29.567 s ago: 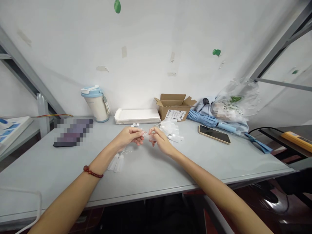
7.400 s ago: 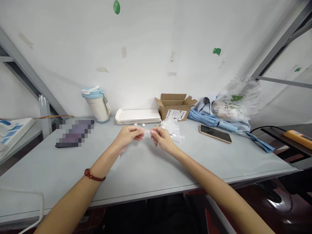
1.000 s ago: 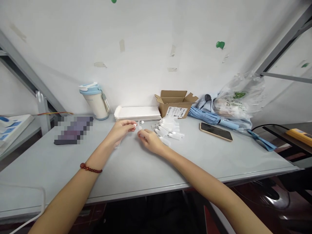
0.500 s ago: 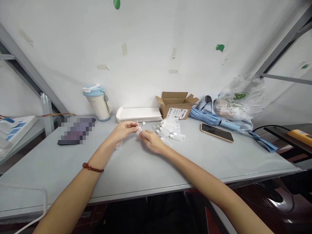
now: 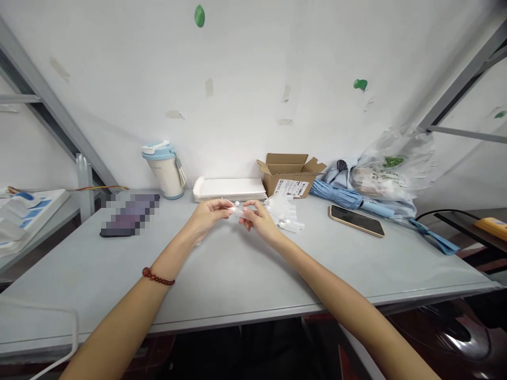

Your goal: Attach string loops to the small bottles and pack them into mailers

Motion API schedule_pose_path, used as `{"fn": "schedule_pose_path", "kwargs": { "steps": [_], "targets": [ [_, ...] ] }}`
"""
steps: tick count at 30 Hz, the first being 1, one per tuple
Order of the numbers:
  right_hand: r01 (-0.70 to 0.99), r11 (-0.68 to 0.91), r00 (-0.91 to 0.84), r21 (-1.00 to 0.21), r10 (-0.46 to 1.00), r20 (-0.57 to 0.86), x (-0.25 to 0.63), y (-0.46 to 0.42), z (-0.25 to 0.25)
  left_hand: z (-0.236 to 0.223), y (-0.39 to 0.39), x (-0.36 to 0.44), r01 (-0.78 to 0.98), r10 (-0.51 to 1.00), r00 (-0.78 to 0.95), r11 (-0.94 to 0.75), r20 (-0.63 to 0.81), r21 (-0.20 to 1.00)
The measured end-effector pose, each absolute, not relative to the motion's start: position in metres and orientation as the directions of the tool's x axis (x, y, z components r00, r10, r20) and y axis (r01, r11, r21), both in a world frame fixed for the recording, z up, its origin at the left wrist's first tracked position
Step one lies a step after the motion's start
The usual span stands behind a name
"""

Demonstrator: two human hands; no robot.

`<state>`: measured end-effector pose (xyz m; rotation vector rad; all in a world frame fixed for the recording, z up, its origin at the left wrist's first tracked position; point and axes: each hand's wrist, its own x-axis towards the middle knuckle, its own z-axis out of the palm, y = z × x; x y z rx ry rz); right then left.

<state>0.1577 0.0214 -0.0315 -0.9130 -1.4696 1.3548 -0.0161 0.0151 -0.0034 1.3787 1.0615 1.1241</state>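
Observation:
My left hand [image 5: 209,215] and my right hand [image 5: 258,220] meet above the grey table [image 5: 237,274], a little in front of a pile of small clear plastic pieces [image 5: 285,212]. Both hands pinch one small clear plastic piece [image 5: 238,210] held between them, the left at its left end, the right at its right end. A red bead bracelet [image 5: 157,276] circles my left wrist. A few more clear pieces lie on the table behind my left hand, mostly hidden.
Along the wall stand a blue-lidded jug [image 5: 165,170], a stack of white trays [image 5: 229,188] and an open cardboard box [image 5: 290,174]. A phone [image 5: 355,220], a blue umbrella [image 5: 380,211] and a plastic bag [image 5: 392,169] lie to the right. A dark blurred object [image 5: 130,215] is at the left.
Both hands have risen from the table near the pile and come together. They now hold one clear piece between them.

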Motion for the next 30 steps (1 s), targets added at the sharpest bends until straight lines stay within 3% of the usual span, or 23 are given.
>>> {"fn": "schedule_pose_path", "kwargs": {
  "steps": [3,7,12,18,25,28,30],
  "targets": [
    [-0.115,0.055,-0.312,-0.992,0.946,0.089,0.158,0.021,-0.03,-0.006,0.016,-0.016,0.009,0.974,0.205,-0.1,0.096,0.995],
    [-0.107,0.079,-0.305,-0.991,0.946,0.108,0.157,0.019,-0.027,-0.008,0.016,-0.016,-0.011,0.973,0.221,-0.068,0.069,0.998],
    [-0.079,0.096,-0.292,-0.992,0.949,0.116,0.155,0.018,-0.026,-0.007,0.014,-0.012,0.186,0.987,0.162,-0.023,-0.007,0.982],
    [-0.095,-0.048,-0.27,-0.994,0.963,-0.02,0.157,0.017,-0.02,-0.001,0.01,-0.01,0.368,0.958,0.242,-0.236,0.152,0.899],
    [-0.114,-0.144,-0.272,-0.983,0.956,-0.108,0.159,0.02,-0.02,-0.002,0.008,-0.007,0.325,0.929,0.291,-0.323,0.231,0.889],
    [-0.058,-0.027,-0.232,-0.998,0.973,-0.013,0.161,0.023,-0.022,0.001,0.007,-0.006,0.306,0.959,0.23,-0.232,0.165,0.923],
    [0.085,0.19,-0.185,-0.978,0.968,0.172,0.162,0.024,-0.024,0.002,0.008,-0.007,0.249,0.979,0.173,-0.154,0.113,0.956]
  ]
}}
